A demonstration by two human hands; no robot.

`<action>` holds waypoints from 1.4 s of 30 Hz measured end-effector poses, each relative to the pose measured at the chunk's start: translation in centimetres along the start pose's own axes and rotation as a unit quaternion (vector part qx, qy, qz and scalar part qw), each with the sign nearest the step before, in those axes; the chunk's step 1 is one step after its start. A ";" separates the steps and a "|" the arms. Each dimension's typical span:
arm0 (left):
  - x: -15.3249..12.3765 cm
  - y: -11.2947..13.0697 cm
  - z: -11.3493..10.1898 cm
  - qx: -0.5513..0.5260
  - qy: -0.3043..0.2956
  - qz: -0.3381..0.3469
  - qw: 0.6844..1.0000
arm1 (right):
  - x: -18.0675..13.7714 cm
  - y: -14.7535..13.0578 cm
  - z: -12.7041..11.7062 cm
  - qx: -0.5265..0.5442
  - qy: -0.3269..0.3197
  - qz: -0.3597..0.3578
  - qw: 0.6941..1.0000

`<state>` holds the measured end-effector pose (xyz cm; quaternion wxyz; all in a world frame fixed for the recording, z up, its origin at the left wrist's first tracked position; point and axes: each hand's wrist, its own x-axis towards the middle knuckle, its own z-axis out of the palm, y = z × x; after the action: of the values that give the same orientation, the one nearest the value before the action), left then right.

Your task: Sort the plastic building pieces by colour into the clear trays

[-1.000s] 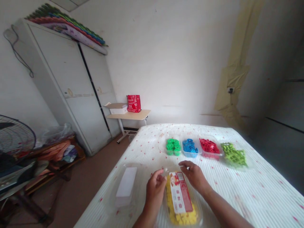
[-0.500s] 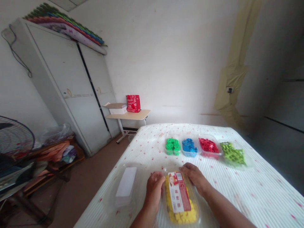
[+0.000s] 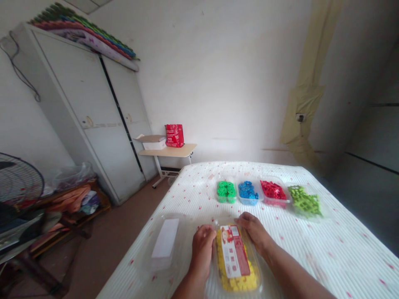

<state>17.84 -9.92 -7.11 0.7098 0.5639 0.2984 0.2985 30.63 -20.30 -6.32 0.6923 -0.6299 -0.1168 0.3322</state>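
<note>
A clear plastic box [image 3: 237,253] full of yellow interlocking pieces sits on the table at the near middle, a red and white label on its lid. My left hand [image 3: 203,247] grips its left edge, thumb near the upper corner. On the far right corner, my right hand [image 3: 254,228] has its fingers closed over the rim. The undersides of both hands' grips are hidden. Left of the box, a clear plastic container [image 3: 156,270] lies with a white paper stack [image 3: 166,241] in it.
Clear trays of green pieces [image 3: 226,189], blue pieces [image 3: 248,191], red pieces [image 3: 273,190] and lime-green pieces [image 3: 304,201] line the table's far right side. Beyond the table stands a small desk [image 3: 183,150] with a red bag [image 3: 174,135]. A fan [image 3: 20,180] is at far left.
</note>
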 end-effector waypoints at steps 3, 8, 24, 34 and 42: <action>-0.1 0.0 0.0 0.000 0.006 0.006 1.000 | 0.2 0.1 0.1 0.016 0.012 -0.002 1.000; -0.1 0.1 0.0 0.003 0.011 0.009 1.000 | 0.3 0.3 0.3 0.030 0.029 -0.012 0.999; 0.0 -0.5 -0.3 -0.019 -0.013 0.019 1.000 | -1.5 -0.5 -0.4 -0.052 -0.007 -0.005 0.999; -1.7 0.7 -1.0 0.036 -0.022 0.021 0.999 | -5.6 0.4 -3.7 -0.132 -0.120 0.000 0.984; -1.3 0.0 -1.3 0.088 -0.029 -0.014 0.996 | -5.4 0.6 -3.3 -0.105 -0.108 -0.002 0.989</action>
<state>16.06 -10.07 -7.21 0.6699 0.6287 0.3105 0.2442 28.27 -26.20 -6.13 0.6063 -0.6594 -0.2266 0.3824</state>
